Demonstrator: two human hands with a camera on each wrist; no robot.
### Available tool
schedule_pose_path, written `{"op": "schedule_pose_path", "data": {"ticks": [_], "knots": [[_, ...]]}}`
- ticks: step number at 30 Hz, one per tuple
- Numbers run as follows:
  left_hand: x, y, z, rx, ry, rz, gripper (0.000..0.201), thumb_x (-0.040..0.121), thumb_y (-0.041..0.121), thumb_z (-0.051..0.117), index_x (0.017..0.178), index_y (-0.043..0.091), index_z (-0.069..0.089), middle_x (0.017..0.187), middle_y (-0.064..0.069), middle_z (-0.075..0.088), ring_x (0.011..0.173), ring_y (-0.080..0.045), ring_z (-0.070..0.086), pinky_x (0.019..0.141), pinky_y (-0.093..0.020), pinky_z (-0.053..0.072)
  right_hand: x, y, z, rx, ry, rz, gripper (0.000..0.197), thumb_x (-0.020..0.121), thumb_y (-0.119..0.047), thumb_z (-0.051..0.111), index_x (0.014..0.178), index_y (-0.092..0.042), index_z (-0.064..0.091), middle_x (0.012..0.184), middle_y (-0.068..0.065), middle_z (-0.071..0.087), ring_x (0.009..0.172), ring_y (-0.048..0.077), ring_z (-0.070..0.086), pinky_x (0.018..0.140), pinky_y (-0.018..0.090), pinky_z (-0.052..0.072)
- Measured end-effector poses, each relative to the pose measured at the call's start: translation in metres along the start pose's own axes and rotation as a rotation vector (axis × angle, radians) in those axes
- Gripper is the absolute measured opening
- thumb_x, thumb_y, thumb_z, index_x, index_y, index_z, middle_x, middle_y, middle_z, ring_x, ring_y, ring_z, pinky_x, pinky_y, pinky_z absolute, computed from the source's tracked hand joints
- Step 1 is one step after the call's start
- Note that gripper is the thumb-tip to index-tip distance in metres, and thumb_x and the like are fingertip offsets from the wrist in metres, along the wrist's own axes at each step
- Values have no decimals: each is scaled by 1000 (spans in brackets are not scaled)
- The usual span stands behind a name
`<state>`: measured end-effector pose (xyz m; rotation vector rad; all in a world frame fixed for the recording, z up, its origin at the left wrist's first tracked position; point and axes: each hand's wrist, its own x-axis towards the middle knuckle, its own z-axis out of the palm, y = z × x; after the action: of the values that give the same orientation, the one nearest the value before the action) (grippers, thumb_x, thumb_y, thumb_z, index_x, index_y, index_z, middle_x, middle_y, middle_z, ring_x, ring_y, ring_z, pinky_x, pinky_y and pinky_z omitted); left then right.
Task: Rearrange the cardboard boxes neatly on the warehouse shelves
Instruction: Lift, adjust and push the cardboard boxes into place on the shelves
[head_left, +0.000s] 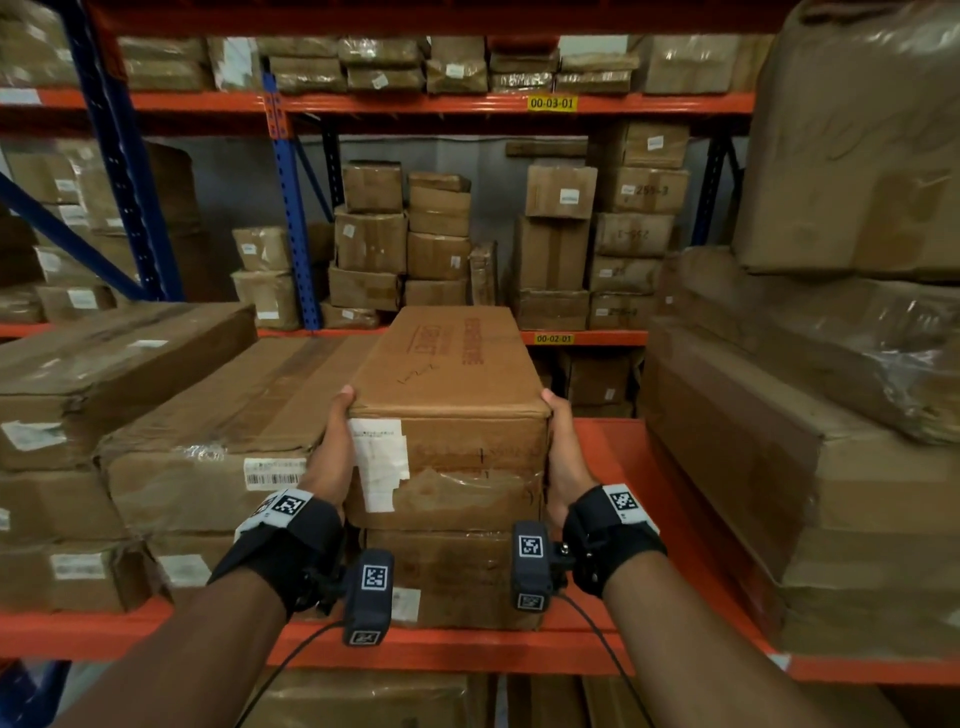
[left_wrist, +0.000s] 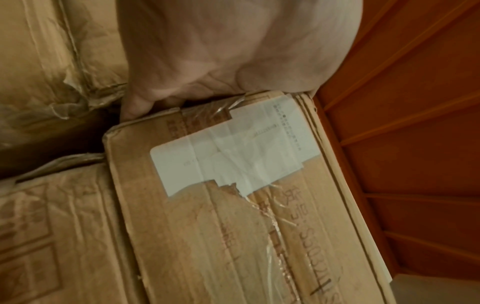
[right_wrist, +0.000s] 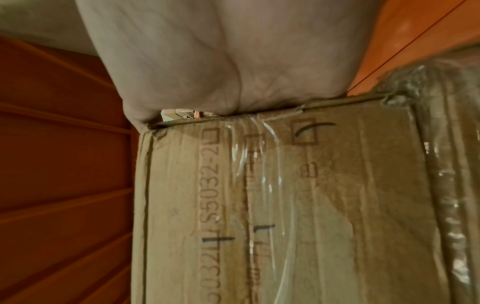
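The long cardboard box (head_left: 447, 395) lies lengthwise on top of another carton (head_left: 452, 577) on the orange shelf deck (head_left: 613, 467), its short labelled end facing the person and a torn white label (head_left: 379, 462) stuck across that end. It is held from both sides at the near end, probably because a box this long is easiest to steer by its end corners. The left hand (head_left: 335, 441) lies flat along the left side with the thumb hooked over the top edge; the left wrist view shows its fingers (left_wrist: 135, 109) tucked into the narrow gap beside the neighbouring wrapped carton (head_left: 218, 431). The right hand (head_left: 561, 447) mirrors it on the right side, palm pressed against the cardboard, thumb over the top corner; how its fingers lie I cannot tell. Between them the box is clamped rather than grasped. To the right the bare deck separates it from a stack of plastic-wrapped cartons (head_left: 810, 467), so there is room to square it up with the box beneath.
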<state>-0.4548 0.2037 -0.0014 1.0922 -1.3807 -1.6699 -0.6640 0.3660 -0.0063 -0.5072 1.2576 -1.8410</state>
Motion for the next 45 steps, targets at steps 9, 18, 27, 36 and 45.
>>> {"op": "schedule_pose_path", "data": {"ticks": [9,18,27,36,45], "knots": [[-36,31,15,32,-30,7,62,106,73,46,144,25,57,129,-10,65,114,-38,64,112,-52,43,-9,-13,3,-94,99,-20,103,55,-92,74,130,-22,76,124,14,80,120,34,73,113,52,54],[-92,68,57,352,221,585,52,105,40,68,152,21,58,160,-17,53,145,-41,52,120,-57,41,-58,-49,-30,-542,259,-275,23,104,-36,66,81,-31,64,104,-1,73,113,24,68,108,41,51],[-141,99,149,256,-122,883,24,103,18,74,124,27,65,131,-4,68,118,-20,63,96,-33,51,-133,-130,-52,-538,385,-555,34,61,-59,67,69,-28,79,79,-6,77,86,17,69,86,41,52],[-167,123,226,178,-409,719,27,107,16,69,133,20,66,115,5,70,108,-9,66,77,-20,46,-225,-220,-95,-629,516,-734,22,101,-15,70,82,-23,76,80,-5,73,86,18,65,83,36,52],[-163,147,301,206,-397,632,45,103,27,74,146,21,59,122,-2,71,120,-25,68,113,-47,53,-240,-314,-171,-635,700,-821,39,68,-52,68,91,-22,78,98,3,79,108,34,75,105,59,58]]}}
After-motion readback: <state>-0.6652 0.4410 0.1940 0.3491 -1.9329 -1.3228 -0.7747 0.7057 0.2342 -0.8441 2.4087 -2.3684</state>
